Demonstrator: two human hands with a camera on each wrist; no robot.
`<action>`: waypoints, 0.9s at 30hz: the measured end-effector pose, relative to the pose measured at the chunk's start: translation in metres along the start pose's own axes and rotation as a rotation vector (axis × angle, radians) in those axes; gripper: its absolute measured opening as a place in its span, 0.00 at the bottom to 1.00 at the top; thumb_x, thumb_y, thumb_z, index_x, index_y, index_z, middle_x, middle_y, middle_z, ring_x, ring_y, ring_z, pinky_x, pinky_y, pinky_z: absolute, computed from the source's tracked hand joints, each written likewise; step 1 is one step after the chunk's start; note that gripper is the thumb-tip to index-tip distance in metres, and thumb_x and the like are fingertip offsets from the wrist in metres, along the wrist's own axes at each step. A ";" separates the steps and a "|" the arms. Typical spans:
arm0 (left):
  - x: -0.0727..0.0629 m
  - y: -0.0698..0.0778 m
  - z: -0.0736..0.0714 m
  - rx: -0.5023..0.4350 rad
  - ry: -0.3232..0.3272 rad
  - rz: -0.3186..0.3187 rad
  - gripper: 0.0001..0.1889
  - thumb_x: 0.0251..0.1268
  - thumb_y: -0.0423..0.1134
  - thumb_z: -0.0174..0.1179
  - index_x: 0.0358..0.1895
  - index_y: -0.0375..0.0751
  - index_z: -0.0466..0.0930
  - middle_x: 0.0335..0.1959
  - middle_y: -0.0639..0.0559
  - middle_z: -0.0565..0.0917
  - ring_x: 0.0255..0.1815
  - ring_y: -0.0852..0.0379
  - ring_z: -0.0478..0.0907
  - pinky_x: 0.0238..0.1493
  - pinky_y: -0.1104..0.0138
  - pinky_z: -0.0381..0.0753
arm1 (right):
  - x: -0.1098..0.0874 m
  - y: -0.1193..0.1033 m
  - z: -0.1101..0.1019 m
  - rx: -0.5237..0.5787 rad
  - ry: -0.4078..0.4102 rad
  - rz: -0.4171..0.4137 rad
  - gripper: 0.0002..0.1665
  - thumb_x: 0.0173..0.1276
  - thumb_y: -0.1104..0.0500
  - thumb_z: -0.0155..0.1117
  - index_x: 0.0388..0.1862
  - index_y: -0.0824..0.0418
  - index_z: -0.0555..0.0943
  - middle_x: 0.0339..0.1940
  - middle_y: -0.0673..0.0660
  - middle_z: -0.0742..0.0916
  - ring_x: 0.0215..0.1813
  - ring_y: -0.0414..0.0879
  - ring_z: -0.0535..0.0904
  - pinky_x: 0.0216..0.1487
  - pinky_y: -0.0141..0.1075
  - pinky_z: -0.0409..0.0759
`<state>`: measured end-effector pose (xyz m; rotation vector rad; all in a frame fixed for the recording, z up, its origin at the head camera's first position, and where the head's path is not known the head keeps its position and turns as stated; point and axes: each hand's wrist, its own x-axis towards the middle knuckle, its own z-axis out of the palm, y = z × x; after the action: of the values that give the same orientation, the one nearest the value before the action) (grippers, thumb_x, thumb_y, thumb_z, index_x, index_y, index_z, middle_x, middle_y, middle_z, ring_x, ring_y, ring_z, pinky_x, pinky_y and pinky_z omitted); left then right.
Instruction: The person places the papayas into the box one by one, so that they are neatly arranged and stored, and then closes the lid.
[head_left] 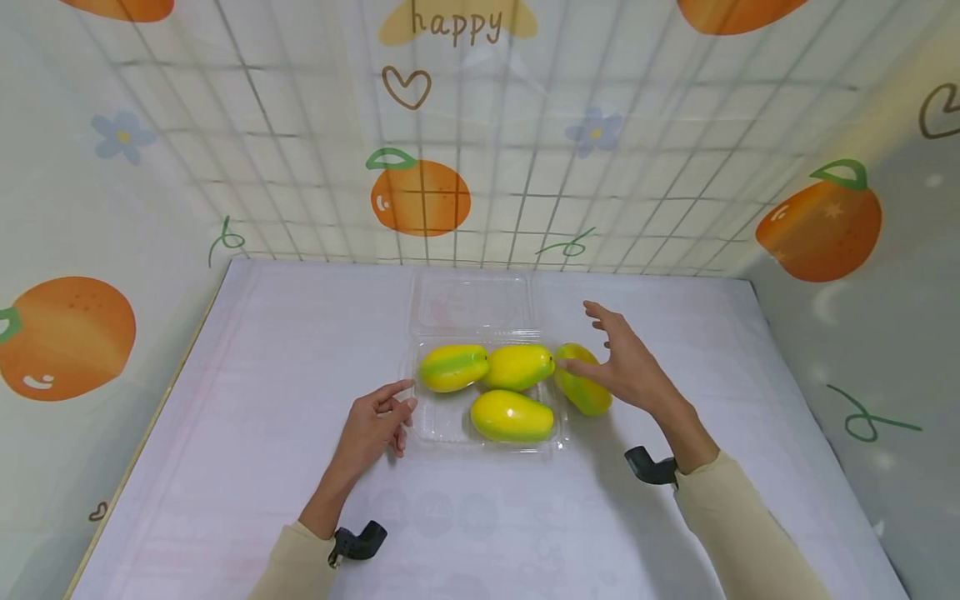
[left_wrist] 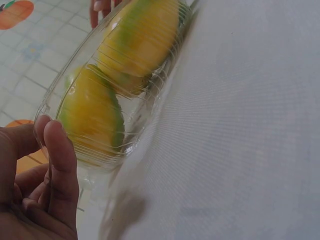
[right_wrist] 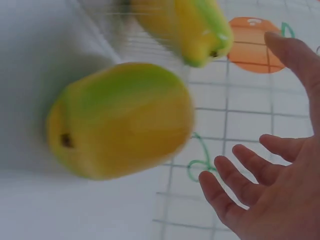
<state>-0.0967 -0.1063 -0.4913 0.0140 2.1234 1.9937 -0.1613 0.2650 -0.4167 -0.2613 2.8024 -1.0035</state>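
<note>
A clear plastic clamshell box (head_left: 442,427) lies with its lid (head_left: 474,304) folded back behind it. Inside are three yellow-green papayas: one at the back left (head_left: 452,368), one at the back right (head_left: 517,367) and one in front (head_left: 512,416). My left hand (head_left: 373,427) pinches the box's left rim between thumb and fingers, seen closely in the left wrist view (left_wrist: 55,170). A fourth papaya (right_wrist: 122,122) lies on the table just right of the box. Over it hovers my right hand (head_left: 626,362), fingers spread and holding nothing, its thumb overlapping the fruit in the head view.
The white table (head_left: 465,533) runs back to a curtain (head_left: 315,200) printed with oranges, with a wire grid showing through. Similar printed sheets stand at the left and right sides. A black camera is strapped to each wrist.
</note>
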 end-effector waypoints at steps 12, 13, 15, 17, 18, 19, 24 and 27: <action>0.006 -0.013 -0.001 0.000 0.011 -0.020 0.22 0.74 0.33 0.61 0.67 0.32 0.74 0.28 0.34 0.80 0.15 0.53 0.74 0.18 0.67 0.82 | -0.005 0.038 0.024 0.071 -0.043 0.079 0.61 0.63 0.43 0.74 0.82 0.63 0.49 0.78 0.70 0.62 0.73 0.69 0.63 0.67 0.63 0.70; 0.008 -0.018 -0.002 -0.001 0.014 -0.023 0.22 0.74 0.34 0.61 0.68 0.33 0.74 0.29 0.35 0.80 0.15 0.53 0.74 0.18 0.67 0.82 | -0.006 0.040 0.026 0.077 -0.049 0.090 0.60 0.63 0.43 0.74 0.82 0.63 0.50 0.78 0.69 0.63 0.73 0.69 0.64 0.67 0.63 0.71; 0.010 -0.024 -0.002 0.000 0.020 -0.022 0.22 0.74 0.35 0.62 0.68 0.35 0.75 0.29 0.35 0.80 0.15 0.53 0.74 0.18 0.66 0.82 | -0.007 0.044 0.029 0.088 -0.062 0.104 0.60 0.64 0.42 0.73 0.82 0.63 0.50 0.77 0.69 0.64 0.72 0.68 0.65 0.66 0.62 0.73; 0.012 -0.028 -0.002 -0.002 0.026 -0.014 0.22 0.73 0.37 0.63 0.67 0.38 0.76 0.29 0.36 0.80 0.15 0.53 0.74 0.17 0.66 0.82 | -0.008 0.046 0.032 0.089 -0.070 0.110 0.58 0.64 0.41 0.73 0.81 0.63 0.52 0.76 0.69 0.67 0.70 0.66 0.67 0.64 0.60 0.76; 0.012 -0.029 -0.002 -0.002 0.027 -0.009 0.22 0.73 0.38 0.63 0.67 0.39 0.76 0.29 0.36 0.81 0.15 0.53 0.74 0.17 0.66 0.82 | -0.008 0.047 0.033 0.087 -0.069 0.109 0.58 0.64 0.41 0.73 0.81 0.63 0.53 0.75 0.68 0.68 0.69 0.66 0.68 0.62 0.58 0.77; 0.012 -0.030 -0.002 -0.002 0.028 -0.003 0.22 0.73 0.39 0.64 0.67 0.39 0.77 0.29 0.36 0.81 0.15 0.52 0.74 0.17 0.65 0.82 | -0.008 0.047 0.034 0.084 -0.068 0.109 0.57 0.64 0.40 0.72 0.80 0.63 0.54 0.74 0.68 0.69 0.68 0.65 0.69 0.61 0.58 0.78; 0.011 -0.029 -0.003 -0.004 0.027 0.013 0.22 0.72 0.40 0.64 0.66 0.41 0.78 0.29 0.35 0.81 0.15 0.51 0.75 0.17 0.64 0.83 | -0.009 0.050 0.035 0.066 -0.058 0.113 0.54 0.66 0.39 0.71 0.79 0.63 0.57 0.72 0.67 0.71 0.66 0.65 0.71 0.59 0.56 0.80; 0.011 -0.029 -0.003 0.000 0.028 0.009 0.22 0.72 0.40 0.64 0.67 0.40 0.77 0.30 0.34 0.81 0.15 0.51 0.75 0.17 0.64 0.83 | -0.010 0.052 0.035 0.066 -0.054 0.116 0.52 0.68 0.41 0.70 0.79 0.64 0.57 0.73 0.69 0.70 0.66 0.67 0.71 0.60 0.58 0.78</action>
<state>-0.1036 -0.1096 -0.5213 -0.0040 2.1442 2.0103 -0.1502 0.2854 -0.4762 -0.1140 2.6959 -1.0432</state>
